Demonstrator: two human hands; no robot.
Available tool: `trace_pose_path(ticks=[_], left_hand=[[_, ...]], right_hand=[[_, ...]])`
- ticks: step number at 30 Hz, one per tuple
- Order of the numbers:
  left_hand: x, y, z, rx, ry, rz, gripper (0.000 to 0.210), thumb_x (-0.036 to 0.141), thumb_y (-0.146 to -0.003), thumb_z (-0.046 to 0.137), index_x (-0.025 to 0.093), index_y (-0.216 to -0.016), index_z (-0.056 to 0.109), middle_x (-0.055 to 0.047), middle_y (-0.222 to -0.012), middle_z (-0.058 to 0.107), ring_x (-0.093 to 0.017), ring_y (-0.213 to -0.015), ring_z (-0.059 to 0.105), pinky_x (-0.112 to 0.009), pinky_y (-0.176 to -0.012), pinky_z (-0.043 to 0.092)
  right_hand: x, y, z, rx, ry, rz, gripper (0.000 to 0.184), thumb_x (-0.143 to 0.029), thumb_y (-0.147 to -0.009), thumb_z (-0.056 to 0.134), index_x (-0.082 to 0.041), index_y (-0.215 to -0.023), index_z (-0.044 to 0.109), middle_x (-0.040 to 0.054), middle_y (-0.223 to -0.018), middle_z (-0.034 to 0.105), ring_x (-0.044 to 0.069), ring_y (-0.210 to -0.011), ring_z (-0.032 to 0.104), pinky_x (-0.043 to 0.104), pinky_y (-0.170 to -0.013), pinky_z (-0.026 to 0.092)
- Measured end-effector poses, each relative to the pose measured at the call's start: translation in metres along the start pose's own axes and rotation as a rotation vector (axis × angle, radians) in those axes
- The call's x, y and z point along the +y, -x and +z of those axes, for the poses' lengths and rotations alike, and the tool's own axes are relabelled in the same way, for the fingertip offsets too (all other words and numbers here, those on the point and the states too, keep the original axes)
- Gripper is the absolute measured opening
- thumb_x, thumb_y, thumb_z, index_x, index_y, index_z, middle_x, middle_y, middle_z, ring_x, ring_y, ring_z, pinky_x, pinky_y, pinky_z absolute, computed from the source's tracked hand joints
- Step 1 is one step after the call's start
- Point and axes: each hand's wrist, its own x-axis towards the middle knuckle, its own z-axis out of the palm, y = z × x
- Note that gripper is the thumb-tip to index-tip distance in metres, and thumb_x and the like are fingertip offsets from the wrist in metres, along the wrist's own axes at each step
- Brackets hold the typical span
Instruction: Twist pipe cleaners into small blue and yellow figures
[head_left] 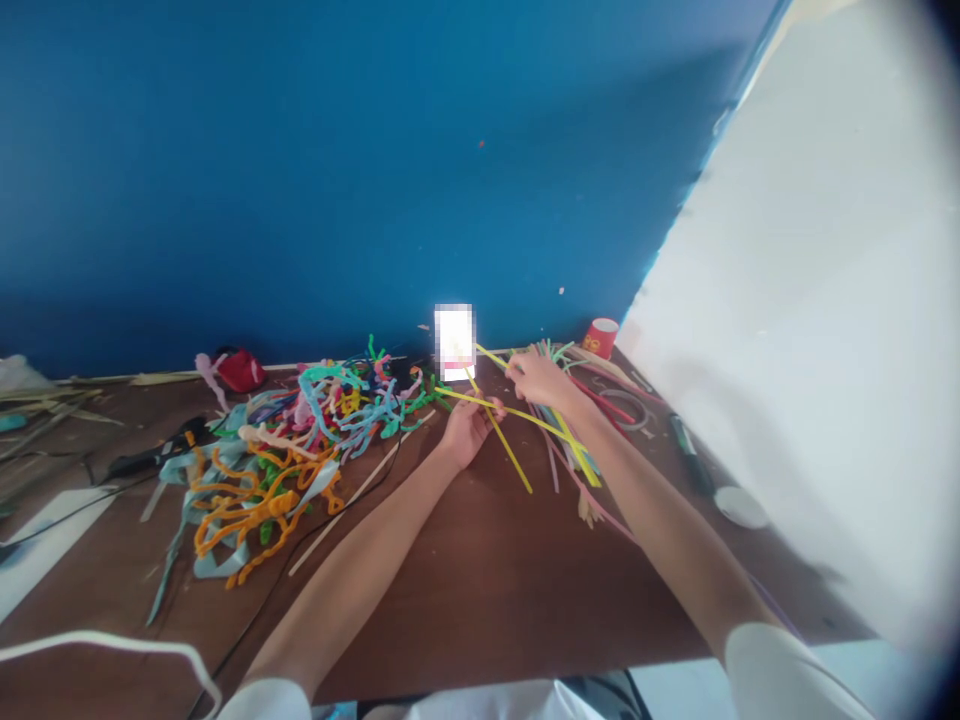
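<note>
My left hand (466, 428) rests on the brown table (480, 580) with its fingers closed around yellow pipe cleaners (517, 412) that cross in front of it. My right hand (536, 378) is further back and pinches the far end of one of these yellow stems, beside a bundle of straight pipe cleaners (577, 440) in green, pink and red. A tangled heap of bent pipe cleaners (300, 440) in orange, teal, pale blue and pink lies to the left of my left hand.
A red paper cup (601, 337) stands in the back right corner by the blue wall. A tape ring (626, 408), a dark marker (686, 445) and a white lid (739, 505) lie along the white wall. A red pouch (238, 369) and black cables (150, 460) lie left.
</note>
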Motion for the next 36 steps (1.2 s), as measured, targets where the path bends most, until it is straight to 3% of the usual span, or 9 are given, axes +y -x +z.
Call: trace_pose_path(ticks=[2, 5, 12, 16, 21, 26, 30, 33, 36], left_hand=[[-0.001, -0.001, -0.001, -0.001, 0.006, 0.000, 0.020, 0.026, -0.081, 0.065, 0.018, -0.082, 0.047, -0.002, -0.077, 0.066, -0.011, -0.067, 0.064, -0.025, -0.067, 0.051], [-0.001, -0.001, -0.002, 0.016, 0.024, -0.002, 0.020, 0.026, -0.081, 0.065, 0.018, -0.081, 0.047, -0.002, -0.075, 0.066, -0.011, -0.064, 0.063, -0.025, -0.064, 0.049], [-0.001, -0.002, -0.003, 0.024, 0.038, 0.032, 0.014, 0.022, -0.077, 0.065, 0.017, -0.082, 0.053, -0.001, -0.074, 0.066, -0.011, -0.066, 0.062, -0.026, -0.069, 0.049], [-0.001, -0.003, -0.003, 0.070, 0.051, 0.049, 0.013, 0.016, -0.073, 0.065, 0.017, -0.080, 0.053, 0.000, -0.072, 0.067, -0.010, -0.064, 0.061, -0.025, -0.068, 0.048], [0.000, -0.001, -0.002, 0.010, -0.008, 0.065, 0.018, 0.023, -0.077, 0.068, 0.016, -0.083, 0.053, -0.002, -0.077, 0.068, -0.011, -0.065, 0.063, -0.024, -0.065, 0.049], [-0.002, -0.002, -0.001, 0.025, -0.132, 0.022, 0.025, 0.033, -0.080, 0.069, 0.015, -0.093, 0.057, -0.004, -0.080, 0.069, -0.010, -0.062, 0.063, -0.020, -0.054, 0.044], [-0.004, -0.001, 0.000, 0.020, -0.234, -0.004, 0.033, 0.039, -0.081, 0.068, 0.013, -0.101, 0.062, -0.006, -0.086, 0.069, -0.009, -0.063, 0.062, -0.019, -0.052, 0.044], [-0.005, 0.000, 0.000, 0.032, -0.271, -0.015, 0.033, 0.044, -0.081, 0.067, 0.014, -0.095, 0.060, -0.004, -0.077, 0.067, -0.007, -0.055, 0.057, -0.018, -0.046, 0.038], [-0.005, 0.001, 0.001, 0.009, -0.280, 0.002, 0.034, 0.047, -0.081, 0.064, 0.017, -0.096, 0.058, 0.000, -0.064, 0.061, -0.005, -0.042, 0.046, -0.017, -0.039, 0.028]], right_hand=[[-0.005, 0.006, -0.011, 0.135, 0.132, -0.080, 0.022, -0.030, -0.092, 0.043, -0.021, -0.085, 0.062, 0.0057, -0.075, 0.068, 0.019, -0.066, 0.057, 0.028, -0.061, 0.032], [-0.012, 0.013, -0.028, 0.167, 0.180, -0.129, 0.027, -0.036, -0.093, 0.042, -0.022, -0.089, 0.064, 0.0035, -0.071, 0.066, 0.016, -0.060, 0.054, 0.028, -0.059, 0.030], [-0.020, 0.019, -0.025, -0.280, 0.123, -0.211, 0.030, -0.046, -0.082, 0.059, -0.020, -0.073, 0.069, 0.0014, -0.060, 0.059, 0.013, -0.053, 0.049, 0.028, -0.053, 0.028], [-0.026, 0.021, -0.018, -0.365, 0.174, -0.202, 0.030, -0.045, -0.082, 0.060, -0.020, -0.067, 0.068, -0.0014, -0.050, 0.047, 0.011, -0.047, 0.039, 0.030, -0.050, 0.023], [-0.028, 0.025, -0.026, -0.472, 0.221, -0.227, 0.021, -0.035, -0.079, 0.061, -0.019, -0.066, 0.058, -0.0022, -0.055, 0.050, 0.010, -0.050, 0.042, 0.028, -0.052, 0.024], [-0.025, 0.027, -0.043, -0.242, 0.143, -0.195, 0.031, -0.039, -0.084, 0.051, -0.018, -0.061, 0.052, 0.0004, -0.056, 0.055, 0.012, -0.052, 0.048, 0.027, -0.054, 0.029], [-0.015, 0.022, -0.050, -0.022, 0.174, 0.058, 0.027, -0.037, -0.084, 0.049, -0.017, -0.070, 0.061, 0.0046, -0.060, 0.061, 0.016, -0.056, 0.055, 0.028, -0.058, 0.035], [0.002, 0.013, -0.046, 0.011, 0.250, 0.231, 0.025, -0.033, -0.081, 0.051, -0.014, -0.081, 0.067, 0.0104, -0.069, 0.067, 0.021, -0.063, 0.062, 0.030, -0.060, 0.038], [0.017, 0.006, -0.040, 0.052, 0.374, 0.272, 0.027, -0.032, -0.080, 0.054, -0.013, -0.094, 0.067, 0.0179, -0.092, 0.070, 0.029, -0.084, 0.066, 0.032, -0.065, 0.041]])
